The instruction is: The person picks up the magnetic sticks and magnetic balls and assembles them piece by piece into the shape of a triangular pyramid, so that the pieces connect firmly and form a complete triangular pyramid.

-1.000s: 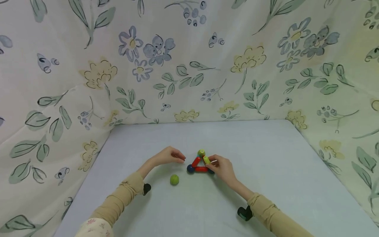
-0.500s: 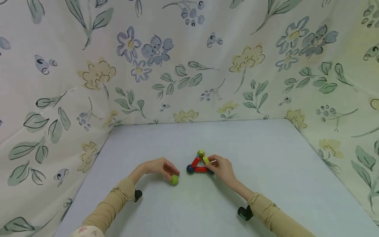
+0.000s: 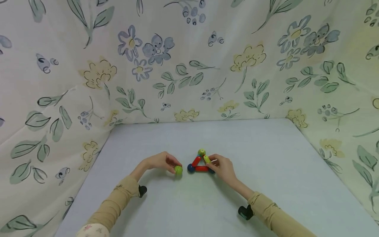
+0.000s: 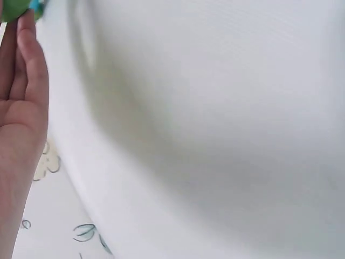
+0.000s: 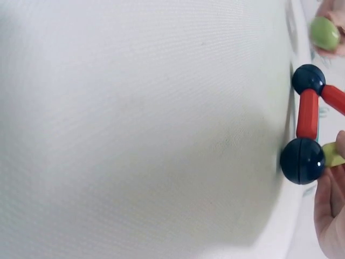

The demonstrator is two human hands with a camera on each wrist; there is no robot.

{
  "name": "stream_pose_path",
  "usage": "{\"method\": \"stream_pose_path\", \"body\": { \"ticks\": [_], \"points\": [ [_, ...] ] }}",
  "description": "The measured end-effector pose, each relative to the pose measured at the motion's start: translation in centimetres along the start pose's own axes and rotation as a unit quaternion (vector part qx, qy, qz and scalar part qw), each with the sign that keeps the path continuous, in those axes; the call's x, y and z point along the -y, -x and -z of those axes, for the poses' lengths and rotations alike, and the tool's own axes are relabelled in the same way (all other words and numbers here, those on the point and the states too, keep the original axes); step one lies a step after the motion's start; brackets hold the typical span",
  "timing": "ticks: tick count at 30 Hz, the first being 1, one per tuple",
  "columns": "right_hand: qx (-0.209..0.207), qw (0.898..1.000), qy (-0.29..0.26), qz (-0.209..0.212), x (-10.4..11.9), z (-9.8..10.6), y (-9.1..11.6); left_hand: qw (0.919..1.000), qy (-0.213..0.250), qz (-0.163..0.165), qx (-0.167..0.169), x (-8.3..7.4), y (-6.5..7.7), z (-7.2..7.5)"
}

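My left hand (image 3: 161, 162) pinches a green ball (image 3: 178, 170) just left of a small triangle of magnetic rods and balls. In the right wrist view that ball (image 5: 324, 33) appears above the table surface. Red rods (image 3: 201, 169) join two dark blue balls, the left one (image 3: 191, 168) in plain sight, the right one partly behind my right fingers. At the far corner sits another green ball (image 3: 201, 152). My right hand (image 3: 223, 168) holds a yellow-green rod (image 3: 207, 159) that rises from the right dark blue ball (image 5: 302, 161).
A white table (image 3: 251, 141) lies under everything, with flower-print cloth (image 3: 189, 65) hanging behind it and at both sides. Black wrist cameras (image 3: 245, 213) are strapped beneath both tan sleeves.
My left hand came down from beside the triangle to the loose green ball, took it, and moved it up and right toward the triangle. The right hand stayed at the yellow-green rod.
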State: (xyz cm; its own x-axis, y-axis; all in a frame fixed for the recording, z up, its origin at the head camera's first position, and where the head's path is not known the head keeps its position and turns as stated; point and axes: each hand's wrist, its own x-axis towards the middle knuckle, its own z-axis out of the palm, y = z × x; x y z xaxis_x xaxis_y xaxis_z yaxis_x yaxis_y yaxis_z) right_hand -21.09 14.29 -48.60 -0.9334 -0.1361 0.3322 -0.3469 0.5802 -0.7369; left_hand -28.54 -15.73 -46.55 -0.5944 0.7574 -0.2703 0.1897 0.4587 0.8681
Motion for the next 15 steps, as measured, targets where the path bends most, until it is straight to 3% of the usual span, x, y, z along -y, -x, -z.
{"method": "stream_pose_path", "body": {
  "ticks": [4,8,11,15],
  "points": [
    [0.0,1.0,0.005,-0.003,0.0,0.0,0.0,0.996,0.033,-0.024,-0.079,-1.9,-1.2,0.3],
    [0.004,1.0,0.005,-0.014,0.0,0.0,-0.1,0.9853,0.067,-0.036,-0.153,-4.2,-2.9,-0.6],
    [0.007,1.0,-0.001,-0.021,0.1,0.0,-0.1,0.9783,0.082,-0.057,-0.182,-5.4,-4.2,-1.6],
    [0.009,1.0,-0.009,-0.02,0.2,0.1,-0.1,0.9718,0.084,-0.102,-0.195,-6.2,-5.6,-2.7]
  ]
}}
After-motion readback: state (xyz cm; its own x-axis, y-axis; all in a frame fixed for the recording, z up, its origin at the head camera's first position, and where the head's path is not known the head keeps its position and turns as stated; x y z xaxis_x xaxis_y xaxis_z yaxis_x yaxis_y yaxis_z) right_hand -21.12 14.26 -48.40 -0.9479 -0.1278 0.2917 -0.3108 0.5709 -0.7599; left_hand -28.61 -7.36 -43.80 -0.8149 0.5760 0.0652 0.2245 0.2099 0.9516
